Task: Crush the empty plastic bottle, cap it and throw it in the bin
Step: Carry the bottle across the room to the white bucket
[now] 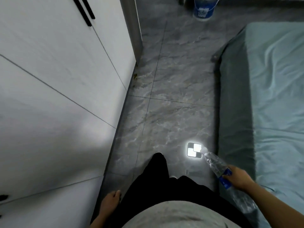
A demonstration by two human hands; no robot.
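A clear plastic bottle (213, 162) with a blue label and a white cap on its neck points forward and left, low on the right. My right hand (236, 177) grips it around the blue label. The bottle's lower part runs back under my forearm. My left hand (111, 200) hangs beside my left leg, fingers loosely curled, holding nothing. A white and blue bucket (204, 9) stands on the floor far ahead at the top of the view.
I stand in a narrow aisle of grey marble tile (164, 96). A white wardrobe (57, 79) lines the left side. A bed with a light green sheet (271, 96) lines the right. A ceiling light's reflection (194, 149) glares on the floor.
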